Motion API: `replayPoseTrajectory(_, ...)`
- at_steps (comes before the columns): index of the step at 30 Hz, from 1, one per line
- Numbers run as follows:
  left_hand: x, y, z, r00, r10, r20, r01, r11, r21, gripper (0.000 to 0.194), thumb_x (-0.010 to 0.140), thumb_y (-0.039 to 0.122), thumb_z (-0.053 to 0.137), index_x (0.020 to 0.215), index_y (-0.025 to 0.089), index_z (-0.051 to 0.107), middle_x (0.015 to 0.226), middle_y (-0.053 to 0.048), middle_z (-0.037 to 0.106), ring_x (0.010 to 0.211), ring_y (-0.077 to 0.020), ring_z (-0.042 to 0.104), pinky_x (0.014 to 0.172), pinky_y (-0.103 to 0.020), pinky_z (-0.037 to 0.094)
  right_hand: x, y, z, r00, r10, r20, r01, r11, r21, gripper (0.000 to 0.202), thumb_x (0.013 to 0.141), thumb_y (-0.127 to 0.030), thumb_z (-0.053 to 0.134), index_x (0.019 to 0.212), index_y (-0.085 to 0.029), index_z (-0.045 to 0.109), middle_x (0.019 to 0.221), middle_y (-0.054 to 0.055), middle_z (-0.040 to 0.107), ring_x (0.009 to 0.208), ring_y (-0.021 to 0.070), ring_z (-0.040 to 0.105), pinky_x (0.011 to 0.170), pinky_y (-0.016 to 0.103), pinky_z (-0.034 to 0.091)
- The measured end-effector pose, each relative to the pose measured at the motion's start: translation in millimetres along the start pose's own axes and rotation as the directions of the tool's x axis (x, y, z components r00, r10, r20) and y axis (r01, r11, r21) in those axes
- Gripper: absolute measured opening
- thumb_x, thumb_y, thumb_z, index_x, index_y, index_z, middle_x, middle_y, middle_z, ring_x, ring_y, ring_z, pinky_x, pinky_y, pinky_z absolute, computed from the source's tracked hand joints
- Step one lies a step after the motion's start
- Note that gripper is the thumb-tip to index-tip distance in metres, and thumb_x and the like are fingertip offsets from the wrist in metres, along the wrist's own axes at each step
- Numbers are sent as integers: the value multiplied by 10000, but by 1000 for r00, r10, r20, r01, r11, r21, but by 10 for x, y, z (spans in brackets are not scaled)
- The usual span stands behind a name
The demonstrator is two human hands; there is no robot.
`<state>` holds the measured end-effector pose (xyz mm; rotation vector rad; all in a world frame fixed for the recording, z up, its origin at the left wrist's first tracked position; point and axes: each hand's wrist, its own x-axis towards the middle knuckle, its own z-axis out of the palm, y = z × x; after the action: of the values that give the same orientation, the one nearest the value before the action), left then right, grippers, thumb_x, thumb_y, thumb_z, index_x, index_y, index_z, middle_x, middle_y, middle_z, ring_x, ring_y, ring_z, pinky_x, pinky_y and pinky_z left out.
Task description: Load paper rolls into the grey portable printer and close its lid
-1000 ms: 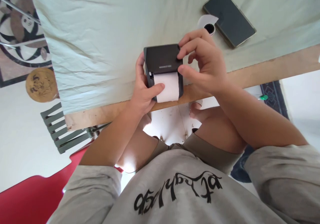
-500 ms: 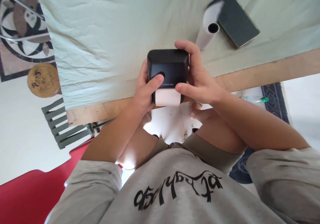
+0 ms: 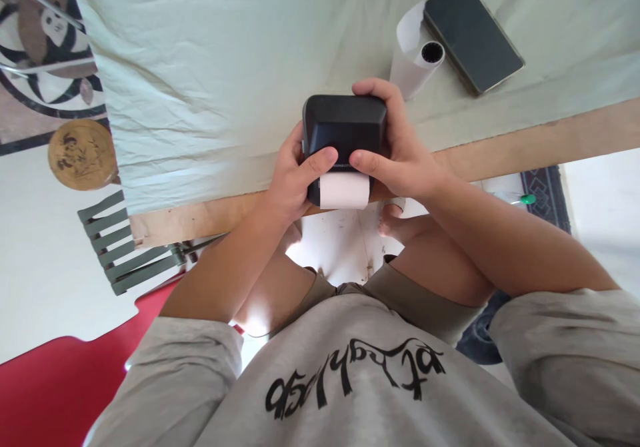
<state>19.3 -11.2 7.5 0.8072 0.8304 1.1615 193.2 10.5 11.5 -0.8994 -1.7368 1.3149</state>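
There was the printer (image 3: 345,110), right between my left hand (image 3: 290,177) and right hand (image 3: 403,154), both gripping its sides, paper (image 3: 345,192) out toward me, at the table's edge (image 3: 240,215)!

There is one left hand (image 3: 293,172) and one right hand (image 3: 404,155), one black device (image 3: 345,110), one strip of white paper (image 3: 345,192) on it, one separate paper roll (image 3: 411,77) and one phone (image 3: 475,36). Also counted: one table (image 3: 540,130), one pale cloth (image 3: 225,100), one red chair (image 3: 60,384), one green slatted frame (image 3: 140,266), one round golden disc (image 3: 83,154), one green-capped bottle (image 3: 523,198) and one grey shirt (image 3: 370,420).
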Motion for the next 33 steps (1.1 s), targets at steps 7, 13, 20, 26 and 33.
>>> replayPoseTrajectory(7,-3,7,9,1000,-14,-9,14,1000,-11,348,717,405,769,945,188,620,823,-25,641,873,-239,695,679,-311,573,4,-4,-2,1000,28,-7,-28,1000,1,710,779,-591,642,1332,-310,297,1249,53,531,1130,246,566,976,438,526)
replayPoseTrajectory(13,8,0,-3,1000,-7,10,7,1000,4,350,718,404,769,948,194,609,826,-19,645,859,-224,694,654,-293,574,-1,-18,5,1000,1,0,-1,1000,25,686,798,-548,635,1330,-286,290,1242,62,520,1126,239,558,987,433,508)
replayPoseTrajectory(20,4,12,1,1000,-27,-2,27,999,21,406,680,452,789,951,206,613,853,-29,654,964,-264,677,736,-329,579,5,-14,3,1000,-17,-4,17,1000,24,673,791,-550,643,1316,-293,310,1236,61,531,1139,244,558,1002,441,498)
replayPoseTrajectory(26,-12,25,31,1000,-5,-4,5,1000,-3,339,732,412,754,963,201,624,831,-31,644,916,-252,688,700,-325,573,1,-2,-6,999,43,-8,-43,999,-29,765,753,-639,633,1346,-306,282,1271,72,535,1173,266,540,987,464,506)
replayPoseTrajectory(33,-17,45,32,999,-34,-30,34,999,-12,380,690,402,791,970,205,627,862,-27,655,975,-267,681,748,-332,581,4,-23,-33,1000,14,2,-14,996,-89,761,769,-631,623,1360,-287,290,1336,76,485,1215,252,515,1005,407,504)
